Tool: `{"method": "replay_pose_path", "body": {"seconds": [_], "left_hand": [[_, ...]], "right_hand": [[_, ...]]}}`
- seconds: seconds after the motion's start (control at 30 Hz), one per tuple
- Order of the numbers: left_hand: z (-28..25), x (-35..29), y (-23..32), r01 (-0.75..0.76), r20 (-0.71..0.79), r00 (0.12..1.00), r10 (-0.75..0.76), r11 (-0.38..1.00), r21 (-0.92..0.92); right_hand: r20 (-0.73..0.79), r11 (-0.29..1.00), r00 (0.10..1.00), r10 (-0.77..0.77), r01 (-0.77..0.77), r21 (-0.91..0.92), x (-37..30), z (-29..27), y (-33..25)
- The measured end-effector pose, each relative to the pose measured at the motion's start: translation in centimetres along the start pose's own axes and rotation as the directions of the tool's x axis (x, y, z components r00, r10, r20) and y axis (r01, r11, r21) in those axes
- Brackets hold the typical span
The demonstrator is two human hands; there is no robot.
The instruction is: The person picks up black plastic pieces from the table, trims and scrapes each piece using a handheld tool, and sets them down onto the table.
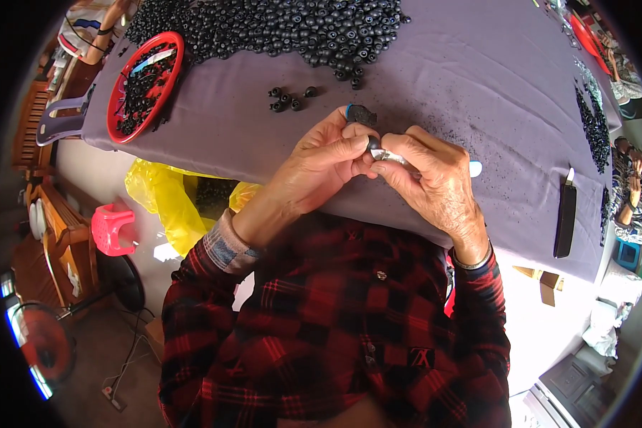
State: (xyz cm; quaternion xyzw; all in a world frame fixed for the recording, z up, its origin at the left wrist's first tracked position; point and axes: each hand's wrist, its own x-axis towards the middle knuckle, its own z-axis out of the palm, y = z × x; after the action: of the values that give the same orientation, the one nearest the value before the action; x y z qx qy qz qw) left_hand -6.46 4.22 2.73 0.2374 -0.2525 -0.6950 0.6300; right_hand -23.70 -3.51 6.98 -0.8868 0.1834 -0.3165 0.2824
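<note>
My left hand [324,153] pinches a small black round bead-like piece [373,143] between thumb and fingers, above the table's near edge. A dark cover with a blue rim [362,114] is on one of its fingertips. In my right hand [435,178] is a slim tool with a white-and-blue handle end [476,169], perhaps a small knife. Its pale front part meets the black piece, but my fingers hide most of it. Beyond my hands lie several loose black pieces [285,98] of the same kind.
A large heap of black pieces [278,28] covers the far side of the purple tablecloth [242,93]. A red basin [177,78] with black bits stands at left. At right lies a black-handled tool [566,217]. Below the table edge hangs a yellow bag [160,200]; a pink stool [112,228] stands nearby.
</note>
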Motion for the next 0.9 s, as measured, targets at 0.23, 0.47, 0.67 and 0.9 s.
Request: {"method": "replay_pose_path", "body": {"seconds": [0.23,0.47,0.67,0.9], "left_hand": [[-0.5,0.1,-0.1,0.043,0.024,0.999,-0.043,0.999,-0.017],[1.1,-1.2,-1.5,0.213,0.069,0.973,-0.220,0.972,0.098],[-0.3,-0.3,-0.6,0.164,0.000,0.986,-0.164,0.986,0.003],[-0.7,-0.7,0.4,0.254,0.041,0.967,-0.253,0.967,-0.014]], "right_hand": [[-0.001,0.995,1.000,0.025,-0.024,0.093,-0.2,0.4,0.4],[-0.151,0.886,0.898,0.412,-0.357,0.296,0.6,-1.3,2.7],[0.080,0.932,0.966,0.246,-0.259,0.254,-0.4,-1.6,0.8],[0.148,0.925,0.972,0.180,-0.218,0.312,0.4,0.2,-1.1]]}}
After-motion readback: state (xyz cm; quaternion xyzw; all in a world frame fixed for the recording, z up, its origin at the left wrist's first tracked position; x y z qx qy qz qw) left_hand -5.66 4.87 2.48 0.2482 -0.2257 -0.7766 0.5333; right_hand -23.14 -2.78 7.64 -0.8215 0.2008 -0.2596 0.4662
